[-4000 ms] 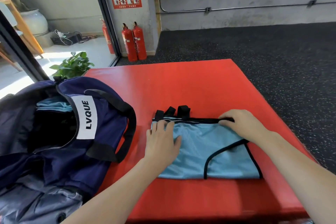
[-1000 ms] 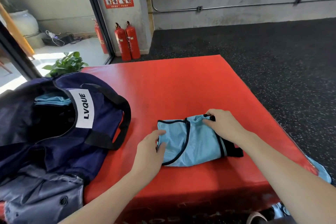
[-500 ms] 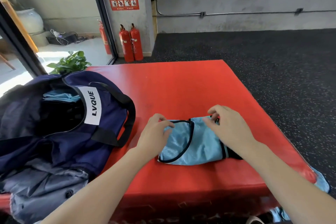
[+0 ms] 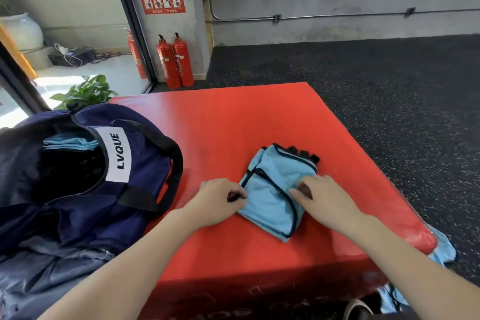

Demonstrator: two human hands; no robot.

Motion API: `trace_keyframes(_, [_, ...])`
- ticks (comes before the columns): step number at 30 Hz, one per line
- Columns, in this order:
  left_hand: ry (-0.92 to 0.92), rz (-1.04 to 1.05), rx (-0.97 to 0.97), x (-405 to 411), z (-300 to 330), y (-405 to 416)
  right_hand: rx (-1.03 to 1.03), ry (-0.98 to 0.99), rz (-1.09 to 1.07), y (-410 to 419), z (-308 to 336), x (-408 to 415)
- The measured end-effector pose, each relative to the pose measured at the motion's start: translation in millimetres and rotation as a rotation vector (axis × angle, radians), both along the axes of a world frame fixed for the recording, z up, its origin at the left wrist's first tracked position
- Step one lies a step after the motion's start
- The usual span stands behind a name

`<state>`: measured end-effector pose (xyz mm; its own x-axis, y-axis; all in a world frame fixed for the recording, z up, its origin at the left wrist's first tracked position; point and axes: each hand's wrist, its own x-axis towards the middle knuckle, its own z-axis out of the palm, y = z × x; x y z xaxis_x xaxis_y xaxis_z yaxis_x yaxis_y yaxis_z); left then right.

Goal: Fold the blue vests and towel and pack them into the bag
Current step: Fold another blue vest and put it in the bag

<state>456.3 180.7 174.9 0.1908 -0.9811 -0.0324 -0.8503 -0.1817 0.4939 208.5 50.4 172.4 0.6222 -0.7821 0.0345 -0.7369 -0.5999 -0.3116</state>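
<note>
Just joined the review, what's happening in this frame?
A person is folding a blue vest on the red mat. The left hand pinches its left edge, and the right hand grips the right side. The navy bag sits open beside it, with blue fabric already inside.

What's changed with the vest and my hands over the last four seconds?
The blue vest went from a wide flat rectangle to a small folded bundle, now turned at an angle. The left hand, earlier flat on it, now pinches its left edge; the right hand shifted its grip from the top edge to the right side. The navy bag stayed open on the red mat.
</note>
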Motion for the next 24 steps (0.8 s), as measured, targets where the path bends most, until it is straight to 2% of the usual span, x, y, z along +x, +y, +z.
trace_keyframes(3, [0.0,-0.084,-0.036,-12,-3,10,-0.06,-0.031,0.033,-8,-5,-5])
trace_keyframes(7, [-0.003,-0.113,-0.174,-14,-11,14,-0.022,-0.156,0.249,12,-8,4])
trace_keyframes(11, [-0.039,-0.197,-0.207,-14,-14,14,-0.031,-0.101,0.381,27,-13,8])
trace_keyframes(18, [-0.02,-0.209,-0.153,-11,-12,18,0.004,-0.157,0.331,28,-19,11])
trace_keyframes(24, [-0.031,-0.173,-0.177,-15,-13,17,0.152,-0.267,0.256,27,-16,14])
